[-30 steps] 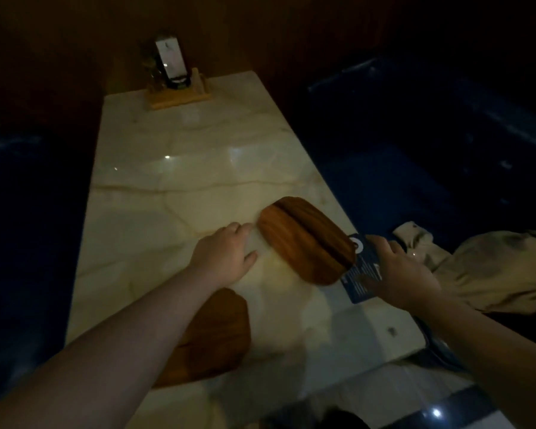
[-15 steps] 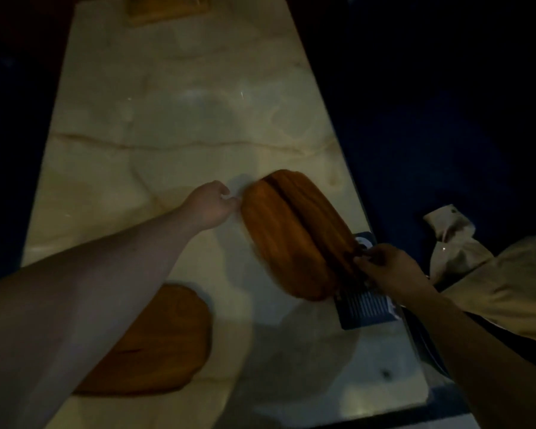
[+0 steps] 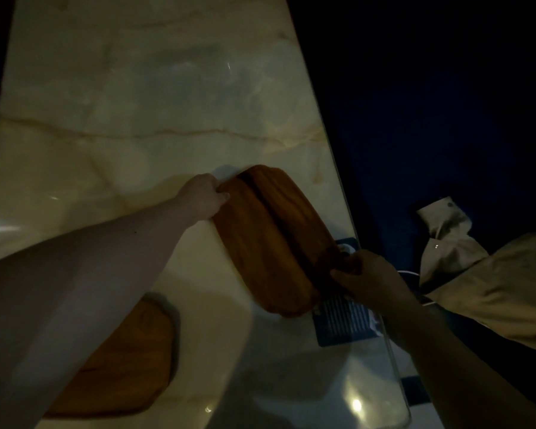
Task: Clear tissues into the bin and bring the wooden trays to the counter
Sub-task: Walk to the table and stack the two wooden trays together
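Both hands grip one wooden tray (image 3: 270, 243) on the marble counter (image 3: 136, 103); the left hand (image 3: 203, 198) closes on its far edge, the right hand (image 3: 369, 280) on its near end above a blue card (image 3: 342, 323); a second tray (image 3: 127, 366) lies under the left forearm.

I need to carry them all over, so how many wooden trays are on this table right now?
2. One wooden tray is held at both ends by the left hand and right hand; the second tray lies nearer, partly hidden under the left forearm.
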### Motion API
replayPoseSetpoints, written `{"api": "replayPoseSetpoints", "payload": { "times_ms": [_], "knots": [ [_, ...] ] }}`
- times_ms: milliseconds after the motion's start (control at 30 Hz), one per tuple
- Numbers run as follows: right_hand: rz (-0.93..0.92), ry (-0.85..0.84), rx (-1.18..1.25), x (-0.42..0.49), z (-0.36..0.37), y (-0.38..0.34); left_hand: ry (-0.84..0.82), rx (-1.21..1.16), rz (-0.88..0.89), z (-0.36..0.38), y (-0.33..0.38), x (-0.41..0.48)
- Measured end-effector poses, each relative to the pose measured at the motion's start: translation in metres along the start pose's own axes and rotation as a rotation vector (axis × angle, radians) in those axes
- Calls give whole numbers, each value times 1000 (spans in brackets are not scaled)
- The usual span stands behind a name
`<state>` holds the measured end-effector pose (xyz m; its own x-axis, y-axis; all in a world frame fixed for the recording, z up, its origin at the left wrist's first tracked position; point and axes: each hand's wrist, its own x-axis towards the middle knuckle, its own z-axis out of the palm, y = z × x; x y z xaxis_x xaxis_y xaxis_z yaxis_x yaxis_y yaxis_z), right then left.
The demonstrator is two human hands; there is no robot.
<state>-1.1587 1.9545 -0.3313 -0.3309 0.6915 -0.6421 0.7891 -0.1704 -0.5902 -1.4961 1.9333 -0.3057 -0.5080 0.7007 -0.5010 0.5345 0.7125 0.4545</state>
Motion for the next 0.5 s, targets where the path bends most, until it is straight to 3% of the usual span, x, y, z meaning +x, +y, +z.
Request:
{"api": "replayPoseSetpoints", "payload": {
  "times_ms": [200,500],
  "knots": [
    [-60,12,-13,2,0,6,-1,-173,-84,0,-10,-8],
    [-101,106,216,0,2,-3,86,-452,-125,-20,-38,-54]
  ]
}}
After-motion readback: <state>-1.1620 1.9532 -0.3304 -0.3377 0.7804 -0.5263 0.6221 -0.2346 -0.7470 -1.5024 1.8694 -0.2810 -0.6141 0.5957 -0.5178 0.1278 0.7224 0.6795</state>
